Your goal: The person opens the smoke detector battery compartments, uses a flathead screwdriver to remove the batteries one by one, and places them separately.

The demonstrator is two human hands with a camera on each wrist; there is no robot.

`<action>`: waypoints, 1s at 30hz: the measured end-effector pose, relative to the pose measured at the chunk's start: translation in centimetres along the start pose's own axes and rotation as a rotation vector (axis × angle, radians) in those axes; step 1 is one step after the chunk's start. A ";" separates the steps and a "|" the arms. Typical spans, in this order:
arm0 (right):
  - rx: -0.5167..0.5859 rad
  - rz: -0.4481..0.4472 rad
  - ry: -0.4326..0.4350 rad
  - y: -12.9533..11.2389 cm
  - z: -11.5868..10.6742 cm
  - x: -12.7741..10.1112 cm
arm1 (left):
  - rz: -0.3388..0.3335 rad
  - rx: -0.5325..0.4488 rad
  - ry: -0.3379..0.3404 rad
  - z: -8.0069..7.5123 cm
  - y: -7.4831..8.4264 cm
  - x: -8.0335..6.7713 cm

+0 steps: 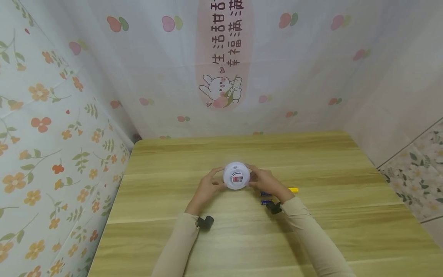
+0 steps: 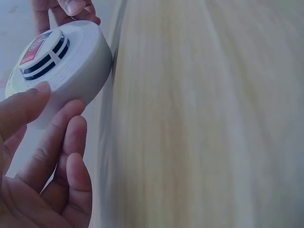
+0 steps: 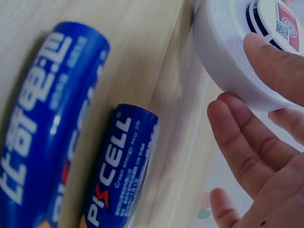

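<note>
A round white smoke detector (image 1: pixel 237 176) with a red label and dark vent slots is held between both hands over the table. My left hand (image 1: pixel 209 187) grips its left edge; in the left wrist view the thumb lies on the top rim and the fingers (image 2: pixel 59 126) curl under the side. On the opposite edge, my right hand (image 1: pixel 267 182) pinches the rim, thumb above and fingertips (image 3: pixel 221 114) below. Two blue PKCELL batteries (image 3: pixel 126 161) lie on the table by the right wrist, partly hidden by it in the head view.
A yellow stick-like thing (image 1: pixel 293 190) pokes out from behind the right wrist, mostly hidden. The wood-grain table (image 1: pixel 166 161) has a patterned curtain (image 1: pixel 155 77) behind it and a flowered one (image 1: pixel 55 154) at its left. Black wrist cameras (image 1: pixel 205 222) are strapped on both wrists.
</note>
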State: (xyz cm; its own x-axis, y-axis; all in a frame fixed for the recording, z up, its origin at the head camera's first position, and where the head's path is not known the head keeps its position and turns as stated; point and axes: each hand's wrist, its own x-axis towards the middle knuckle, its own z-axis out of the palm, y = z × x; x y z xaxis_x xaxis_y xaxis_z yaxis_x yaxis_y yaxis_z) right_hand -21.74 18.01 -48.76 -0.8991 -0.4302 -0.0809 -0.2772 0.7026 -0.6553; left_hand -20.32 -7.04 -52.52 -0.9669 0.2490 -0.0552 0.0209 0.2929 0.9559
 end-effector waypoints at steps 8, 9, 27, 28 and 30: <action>-0.102 0.008 0.006 -0.2 -0.1 0.3 | -0.006 0.010 -0.025 0.0 0.0 0.2; -0.118 0.004 0.004 -0.1 -0.1 0.3 | -0.012 0.015 -0.030 0.0 0.0 0.2; -0.130 0.042 -0.094 -0.1 -0.1 0.7 | -0.084 0.025 -0.116 -0.4 -0.6 0.6; -0.136 0.049 -0.106 -0.2 -0.1 0.8 | -0.091 0.037 -0.119 -0.4 -0.6 0.6; -0.157 0.053 -0.137 -0.3 -0.2 0.9 | -0.096 0.076 -0.127 -0.6 -0.4 0.6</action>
State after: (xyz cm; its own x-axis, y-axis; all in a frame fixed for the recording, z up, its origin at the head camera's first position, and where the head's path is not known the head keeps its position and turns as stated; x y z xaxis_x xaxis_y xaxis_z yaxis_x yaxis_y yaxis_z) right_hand -22.54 17.53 -48.52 -0.8626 -0.4553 -0.2206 -0.2894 0.8017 -0.5230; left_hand -21.05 -7.54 -52.77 -0.9256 0.3300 -0.1856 -0.0459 0.3889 0.9201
